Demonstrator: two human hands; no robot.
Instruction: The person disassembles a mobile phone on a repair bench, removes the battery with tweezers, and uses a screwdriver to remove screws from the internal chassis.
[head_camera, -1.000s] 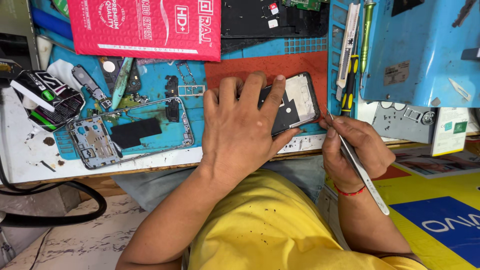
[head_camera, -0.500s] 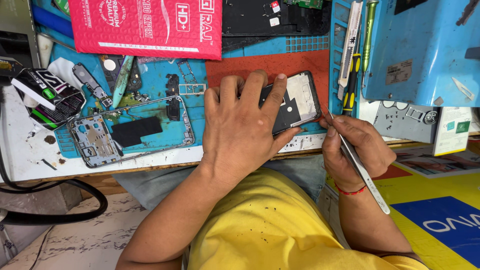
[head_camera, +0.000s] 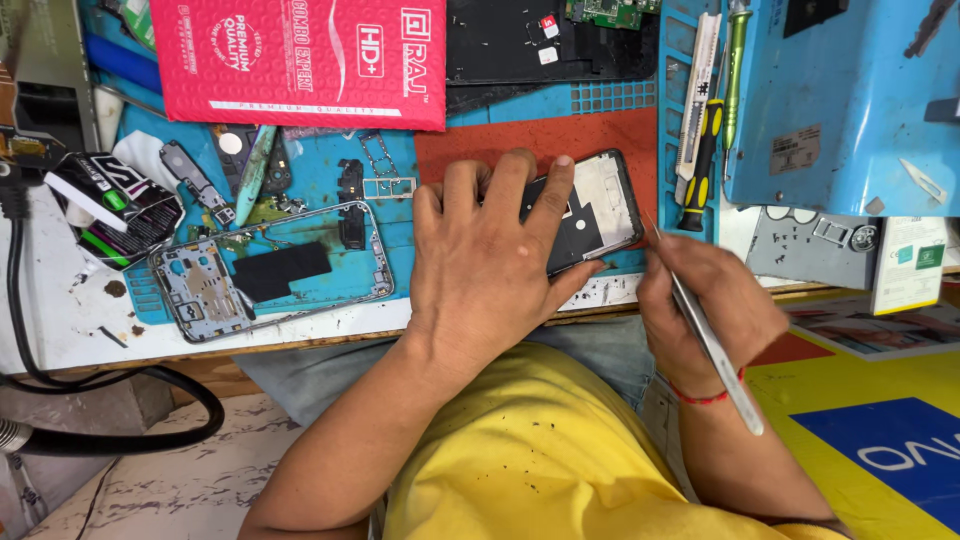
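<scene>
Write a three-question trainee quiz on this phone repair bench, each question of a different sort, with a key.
1. True or false: the left hand lies flat over the opened phone, pinning it to the mat.
2. Which tool does the right hand hold? A) yellow-handled screwdriver B) metal tweezers C) utility knife
3. Fill in: the stripped phone frame lies on the blue work mat on the ____ hand's side.

Key
1. True.
2. B: the metal tweezers sit in the fingers, tip at the phone's edge, while the yellow-handled screwdriver and utility knife rest untouched on the bench.
3. Left.
</scene>
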